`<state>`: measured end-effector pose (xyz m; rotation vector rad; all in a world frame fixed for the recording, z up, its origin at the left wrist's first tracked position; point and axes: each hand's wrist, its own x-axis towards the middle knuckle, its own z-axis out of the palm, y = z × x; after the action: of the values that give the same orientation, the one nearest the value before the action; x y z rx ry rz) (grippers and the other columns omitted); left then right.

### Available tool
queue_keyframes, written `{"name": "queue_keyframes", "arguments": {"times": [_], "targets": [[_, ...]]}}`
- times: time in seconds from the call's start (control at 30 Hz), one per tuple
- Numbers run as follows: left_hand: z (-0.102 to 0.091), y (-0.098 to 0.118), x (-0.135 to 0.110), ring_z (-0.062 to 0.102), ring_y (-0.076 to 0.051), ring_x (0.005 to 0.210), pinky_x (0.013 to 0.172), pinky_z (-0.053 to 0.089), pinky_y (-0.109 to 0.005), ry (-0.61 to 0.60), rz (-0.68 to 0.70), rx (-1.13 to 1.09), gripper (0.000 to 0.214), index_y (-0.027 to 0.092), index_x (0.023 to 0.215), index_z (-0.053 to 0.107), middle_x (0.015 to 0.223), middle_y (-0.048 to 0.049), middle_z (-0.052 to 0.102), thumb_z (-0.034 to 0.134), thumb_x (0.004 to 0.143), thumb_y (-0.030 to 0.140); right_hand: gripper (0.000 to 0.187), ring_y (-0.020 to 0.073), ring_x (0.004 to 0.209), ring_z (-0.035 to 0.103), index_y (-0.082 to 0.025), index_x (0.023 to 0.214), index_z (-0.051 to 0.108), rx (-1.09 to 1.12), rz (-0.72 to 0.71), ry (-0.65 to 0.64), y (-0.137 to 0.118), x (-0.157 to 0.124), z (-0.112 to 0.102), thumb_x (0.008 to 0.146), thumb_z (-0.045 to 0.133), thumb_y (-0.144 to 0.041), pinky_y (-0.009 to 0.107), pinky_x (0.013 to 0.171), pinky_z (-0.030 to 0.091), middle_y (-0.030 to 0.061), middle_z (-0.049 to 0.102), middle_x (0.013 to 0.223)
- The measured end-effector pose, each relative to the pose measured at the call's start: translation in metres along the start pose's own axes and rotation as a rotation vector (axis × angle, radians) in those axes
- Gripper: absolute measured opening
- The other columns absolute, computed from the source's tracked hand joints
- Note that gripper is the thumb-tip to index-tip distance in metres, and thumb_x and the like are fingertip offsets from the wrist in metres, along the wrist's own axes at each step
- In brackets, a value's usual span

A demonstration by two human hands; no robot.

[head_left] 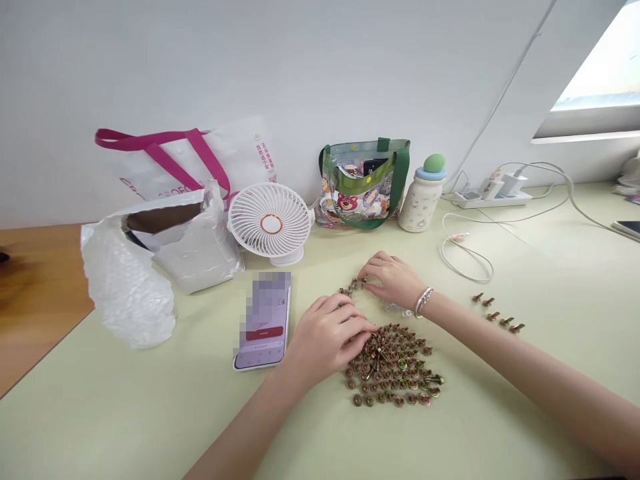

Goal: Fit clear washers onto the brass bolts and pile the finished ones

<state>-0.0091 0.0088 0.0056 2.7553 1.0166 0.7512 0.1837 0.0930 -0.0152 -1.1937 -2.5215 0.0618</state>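
A brown wooden surface (40, 287) borders a pale green tabletop (150, 413), where an open white bubble-wrap pouch (135, 283) slumps before a white tote bag with magenta handles (245, 153) by the wall. A white-edged smartphone with a lit, partly blurred screen (265, 323) lies near a round white plastic fan with an orange-ringed hub (271, 223). At centre, a person's left hand (327, 333) bends palm down, fingertips at the upper-left edge of a broad spread of bronze-coloured metal screws (390, 375) on the tabletop; whether it grips one cannot be told. Behind that hand sits a smaller cluster of matching screws (356, 285). A clear printed bag with green handles (367, 193) stands farther back. The right hand (393, 275), a silver bracelet (424, 301) at its wrist, reaches in with fingers curled down at the small cluster, its grip hidden from view, beside small clear pieces (395, 309). A white patterned bottle with a blue lid and green knob (420, 200) stands beyond, left of a white power strip holding chargers (493, 200). Five loose bronze-coloured screws (493, 317) lie apart, beyond the right forearm.
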Motion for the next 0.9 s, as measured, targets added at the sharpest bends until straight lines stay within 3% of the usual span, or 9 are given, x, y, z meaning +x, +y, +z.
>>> {"name": "queue_keyframes", "arguments": {"times": [0.27, 0.4, 0.6, 0.9], "targets": [[-0.001, 0.001, 0.000, 0.051, -0.018, 0.091, 0.078, 0.040, -0.033, 0.079, -0.096, 0.039, 0.016, 0.024, 0.085, 0.063, 0.080, 0.0023, 0.065, 0.048, 0.085, 0.021, 0.009, 0.0197, 0.088, 0.054, -0.020, 0.084, 0.056, 0.118, -0.013, 0.044, -0.007, -0.015, -0.013, 0.077, 0.052, -0.015, 0.033, 0.078, 0.042, 0.0044, 0.064, 0.085], [-0.003, 0.003, 0.001, 0.052, -0.018, 0.090, 0.077, 0.042, -0.032, 0.144, -0.176, 0.039, 0.016, 0.024, 0.088, 0.063, 0.082, 0.0017, 0.066, 0.048, 0.084, 0.019, 0.017, 0.0179, 0.090, 0.055, -0.022, 0.094, 0.056, 0.431, -0.018, 0.094, -0.024, -0.036, -0.027, 0.080, 0.049, -0.015, 0.032, 0.079, 0.045, 0.0038, 0.064, 0.091], [-0.003, 0.006, 0.002, 0.054, -0.016, 0.087, 0.075, 0.043, -0.031, 0.133, -0.250, -0.034, 0.016, 0.025, 0.097, 0.060, 0.082, 0.0023, 0.067, 0.052, 0.084, 0.026, 0.009, 0.0143, 0.083, 0.061, -0.022, 0.094, 0.049, 0.778, 0.105, 0.045, -0.048, -0.053, -0.034, 0.086, 0.047, -0.021, 0.029, 0.075, 0.048, 0.0014, 0.064, 0.087], [0.001, 0.008, 0.001, 0.055, -0.016, 0.080, 0.070, 0.041, -0.030, 0.218, -0.247, -0.042, 0.011, 0.025, 0.087, 0.063, 0.076, 0.0044, 0.067, 0.061, 0.079, 0.032, 0.002, 0.0143, 0.075, 0.060, -0.021, 0.082, 0.055, 0.769, 0.145, 0.158, -0.058, -0.057, -0.027, 0.081, 0.056, -0.022, 0.028, 0.070, 0.049, 0.0011, 0.062, 0.079]]}}
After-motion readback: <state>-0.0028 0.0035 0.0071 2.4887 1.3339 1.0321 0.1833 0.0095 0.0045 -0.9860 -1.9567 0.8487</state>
